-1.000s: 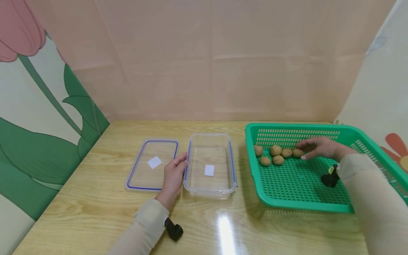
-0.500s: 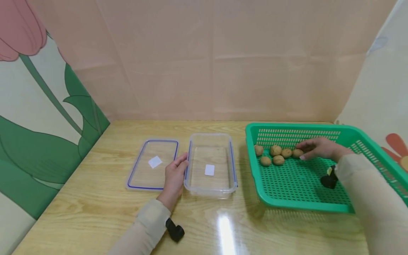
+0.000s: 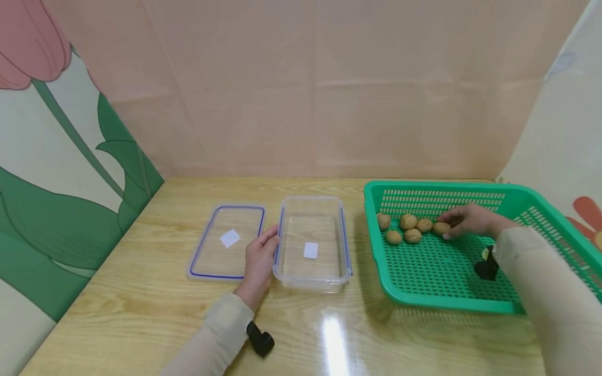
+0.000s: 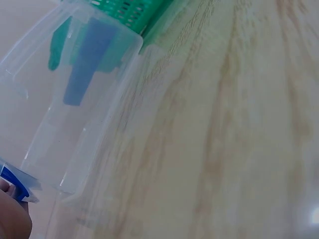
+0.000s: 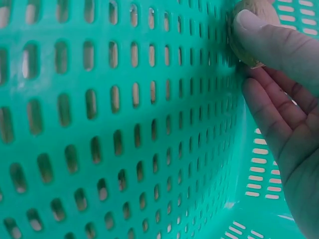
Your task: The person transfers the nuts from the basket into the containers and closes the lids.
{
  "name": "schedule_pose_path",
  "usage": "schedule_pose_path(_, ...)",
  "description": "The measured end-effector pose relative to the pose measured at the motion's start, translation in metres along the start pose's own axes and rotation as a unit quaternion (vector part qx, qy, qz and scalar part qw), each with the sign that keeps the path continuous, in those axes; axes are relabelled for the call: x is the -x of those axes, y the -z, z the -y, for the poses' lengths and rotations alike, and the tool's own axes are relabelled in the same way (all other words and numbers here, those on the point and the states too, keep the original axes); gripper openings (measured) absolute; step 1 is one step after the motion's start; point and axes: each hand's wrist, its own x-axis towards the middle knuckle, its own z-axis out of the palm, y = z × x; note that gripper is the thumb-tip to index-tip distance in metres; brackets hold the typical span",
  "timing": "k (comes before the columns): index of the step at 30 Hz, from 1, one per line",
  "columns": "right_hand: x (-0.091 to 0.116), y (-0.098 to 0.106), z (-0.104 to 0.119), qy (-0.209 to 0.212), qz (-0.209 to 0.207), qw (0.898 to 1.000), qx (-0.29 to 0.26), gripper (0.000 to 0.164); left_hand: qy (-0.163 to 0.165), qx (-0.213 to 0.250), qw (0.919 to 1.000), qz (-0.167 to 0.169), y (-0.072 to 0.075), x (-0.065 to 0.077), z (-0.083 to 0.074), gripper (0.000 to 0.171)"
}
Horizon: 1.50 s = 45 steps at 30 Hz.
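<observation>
My left hand (image 3: pixel 258 258) holds the left side of a clear plastic container (image 3: pixel 312 279) with a blue-edged rim. In the left wrist view the fingers are beside a blue side latch (image 4: pixel 14 181), low at the left edge. My right hand (image 3: pixel 472 220) reaches into a green plastic basket (image 3: pixel 447 302) and pinches a walnut (image 3: pixel 440 228) near its back wall. The right wrist view shows the thumb (image 5: pixel 254 25) pressed on this walnut, other fingers behind and below it. Several more walnuts (image 3: pixel 413 236) lie left of it on the basket floor.
The container's blue-lined lid (image 3: pixel 211 256) lies flat to its left, with a white square label (image 3: pixel 230 238) on it. Another white label (image 3: pixel 311 250) shows in the container. The wooden table (image 3: pixel 141 324) ends at a pinkish backdrop (image 3: pixel 310 104).
The right hand's thumb and fingers have closed in on the rightmost walnut. The left hand keeps its place at the container, and the whole view has shifted slightly.
</observation>
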Motion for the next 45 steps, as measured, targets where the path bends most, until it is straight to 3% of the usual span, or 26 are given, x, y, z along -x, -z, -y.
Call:
schedule_pose_path(9, 0.006, 0.006, -0.003, 0.002, -0.012, 1.000, -0.004, 0.058, 0.003, -0.002, 1.0000, 0.006, 0.000, -0.001, 0.001, 0.034)
schedule_pose_path(21, 0.013, 0.023, 0.009, -0.022, -0.059, 0.994, -0.092, 0.059, -0.003, -0.013, 0.9999, 0.002, 0.001, 0.001, -0.001, 0.034)
schedule_pose_path(30, 0.011, 0.032, 0.022, -0.007, -0.065, 0.989, -0.135, 0.049, -0.002, -0.028, 0.9996, 0.003, 0.002, 0.001, 0.001, 0.033)
schedule_pose_path(39, 0.002, 0.033, 0.042, 0.012, -0.083, 0.987, -0.136, 0.048, -0.009, -0.032, 0.9995, -0.001, 0.000, 0.000, -0.001, 0.033)
schedule_pose_path(45, -0.007, 0.029, 0.065, 0.053, -0.090, 0.977, -0.189, 0.045, -0.008, -0.034, 0.9994, -0.006, -0.001, 0.001, 0.000, 0.033)
